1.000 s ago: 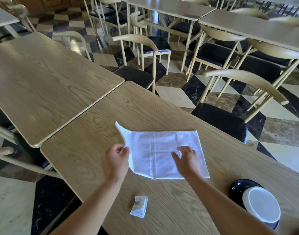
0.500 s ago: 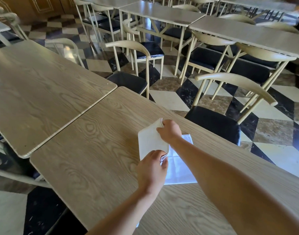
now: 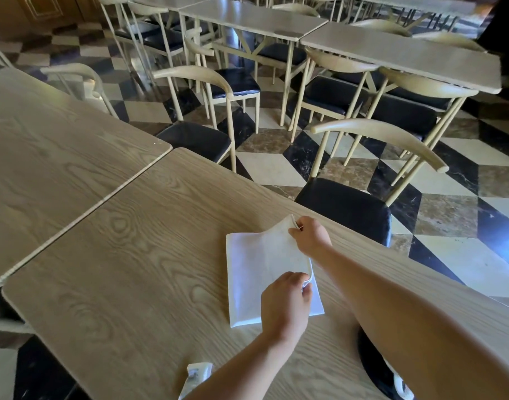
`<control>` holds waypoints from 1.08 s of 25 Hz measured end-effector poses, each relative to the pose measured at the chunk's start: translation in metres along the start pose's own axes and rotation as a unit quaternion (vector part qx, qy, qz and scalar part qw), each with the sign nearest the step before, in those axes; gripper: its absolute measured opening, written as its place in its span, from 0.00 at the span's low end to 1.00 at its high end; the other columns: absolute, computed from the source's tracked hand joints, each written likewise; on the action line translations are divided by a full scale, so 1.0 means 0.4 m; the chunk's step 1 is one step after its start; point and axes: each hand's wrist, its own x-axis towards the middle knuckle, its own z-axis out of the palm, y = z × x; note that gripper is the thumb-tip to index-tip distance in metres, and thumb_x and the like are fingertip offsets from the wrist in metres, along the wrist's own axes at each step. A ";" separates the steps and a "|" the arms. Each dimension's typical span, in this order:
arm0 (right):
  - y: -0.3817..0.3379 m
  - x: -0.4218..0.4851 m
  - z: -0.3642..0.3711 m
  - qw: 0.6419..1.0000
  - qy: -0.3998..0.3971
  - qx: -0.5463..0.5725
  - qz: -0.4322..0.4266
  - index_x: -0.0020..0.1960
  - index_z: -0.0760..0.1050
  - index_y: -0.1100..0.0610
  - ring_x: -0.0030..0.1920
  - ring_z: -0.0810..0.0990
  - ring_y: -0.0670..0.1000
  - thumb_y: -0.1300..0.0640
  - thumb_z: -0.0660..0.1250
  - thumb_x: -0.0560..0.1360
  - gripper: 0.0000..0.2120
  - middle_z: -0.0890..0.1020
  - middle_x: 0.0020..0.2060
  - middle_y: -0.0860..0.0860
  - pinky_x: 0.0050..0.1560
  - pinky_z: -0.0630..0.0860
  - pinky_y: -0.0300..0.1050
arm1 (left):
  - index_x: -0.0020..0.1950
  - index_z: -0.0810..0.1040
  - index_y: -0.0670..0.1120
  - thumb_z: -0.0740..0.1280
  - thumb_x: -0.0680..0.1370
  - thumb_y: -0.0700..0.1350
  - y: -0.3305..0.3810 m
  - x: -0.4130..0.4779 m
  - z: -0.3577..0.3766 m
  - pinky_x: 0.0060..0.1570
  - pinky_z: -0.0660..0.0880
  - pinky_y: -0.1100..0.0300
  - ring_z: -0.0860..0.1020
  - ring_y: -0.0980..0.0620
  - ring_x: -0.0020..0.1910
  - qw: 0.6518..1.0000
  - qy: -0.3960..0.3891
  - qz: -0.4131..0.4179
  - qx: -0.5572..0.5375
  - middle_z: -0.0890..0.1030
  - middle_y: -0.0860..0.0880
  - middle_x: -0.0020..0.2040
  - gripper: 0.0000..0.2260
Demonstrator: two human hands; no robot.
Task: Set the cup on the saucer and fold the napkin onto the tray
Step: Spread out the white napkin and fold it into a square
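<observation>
Napkin, white cloth, one: lies doubled on the wooden table, lower centre of the frame, fold to the left, loose edges to the right. We judge the folding about half made. Our right hand, at the upper right corner: thumb and fingers pinch the stacked layers, raised slightly, likely to line the edges up. Our left hand, at the lower right edge: fingers curled round the same layers, likely to stop them slipping. Dark round dish, lower right, mostly hidden beneath our right forearm; whether it belongs to the task we cannot tell. Sachet, small, bottom edge, apart from the cloth. Dark-seated chair, beyond the table's far edge.
</observation>
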 end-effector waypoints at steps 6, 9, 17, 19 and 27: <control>0.070 0.017 0.013 0.999 0.025 0.017 0.034 0.39 0.75 0.59 0.34 0.74 0.55 0.56 0.68 0.75 0.09 0.75 0.31 0.51 0.34 0.69 0.45 | 0.47 0.77 0.48 0.62 0.78 0.49 -0.016 0.003 0.067 0.42 0.72 0.54 0.78 0.46 0.46 0.995 -0.089 0.008 0.031 0.81 0.49 0.45 0.08; 0.106 0.001 0.011 0.999 0.012 0.015 0.046 0.46 0.77 0.56 0.41 0.77 0.56 0.57 0.68 0.75 0.03 0.78 0.37 0.50 0.38 0.70 0.44 | 0.48 0.78 0.49 0.58 0.78 0.56 -0.050 -0.018 0.074 0.48 0.74 0.52 0.78 0.48 0.50 0.988 -0.136 0.016 0.068 0.82 0.51 0.49 0.14; 0.163 -0.133 0.027 0.996 0.029 -0.056 0.060 0.55 0.75 0.54 0.47 0.79 0.57 0.55 0.66 0.75 0.09 0.82 0.47 0.51 0.41 0.70 0.45 | 0.71 0.71 0.43 0.67 0.76 0.52 -0.288 -0.062 -0.028 0.69 0.68 0.41 0.66 0.36 0.74 0.974 -0.033 0.041 0.219 0.67 0.38 0.74 0.25; 0.174 -0.181 0.052 0.992 0.023 -0.114 0.050 0.57 0.74 0.54 0.50 0.79 0.58 0.52 0.67 0.76 0.12 0.79 0.52 0.52 0.43 0.70 0.46 | 0.76 0.63 0.42 0.59 0.79 0.58 -0.322 -0.076 -0.038 0.73 0.62 0.42 0.60 0.38 0.77 0.967 -0.069 0.029 0.242 0.60 0.39 0.78 0.30; 0.184 -0.267 0.076 0.987 0.034 -0.140 0.074 0.52 0.71 0.57 0.52 0.79 0.60 0.54 0.72 0.73 0.13 0.77 0.52 0.54 0.46 0.70 0.49 | 0.79 0.55 0.44 0.56 0.79 0.60 -0.326 -0.090 -0.049 0.77 0.52 0.46 0.51 0.41 0.79 0.965 -0.116 -0.015 0.237 0.54 0.42 0.80 0.33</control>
